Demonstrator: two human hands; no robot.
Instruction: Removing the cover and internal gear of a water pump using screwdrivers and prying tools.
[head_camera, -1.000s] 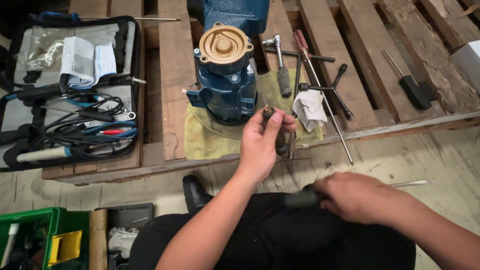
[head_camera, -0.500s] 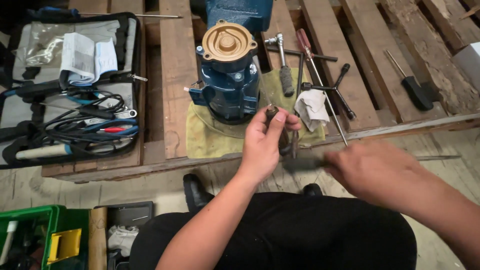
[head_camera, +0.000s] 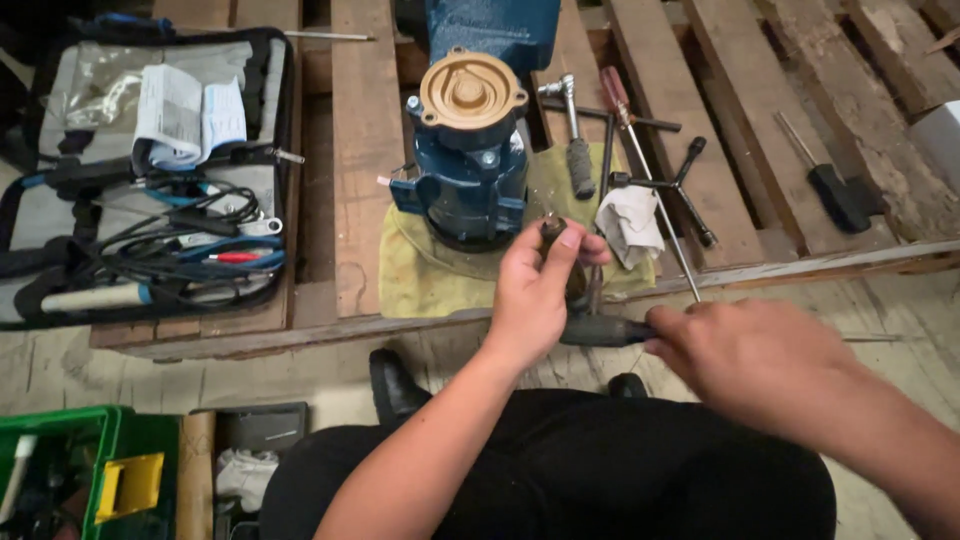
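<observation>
The left hand (head_camera: 535, 290) covered most of the small dark part (head_camera: 553, 230) it held, so only the tip showed and its kind could not be told. The right hand (head_camera: 745, 365) was blurred and hid one end of the dark tool handle (head_camera: 600, 330). The top edge cut off the blue pump motor (head_camera: 490, 30), the left edge the open tool bag (head_camera: 40, 180), the right edge a white box (head_camera: 945, 135), and the bottom edge the green crate (head_camera: 60, 470).

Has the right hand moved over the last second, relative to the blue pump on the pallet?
Yes. The right hand has risen from low by the lap toward the pallet edge, closer to the blue pump, and now grips a dark tool handle beside the left hand.
</observation>
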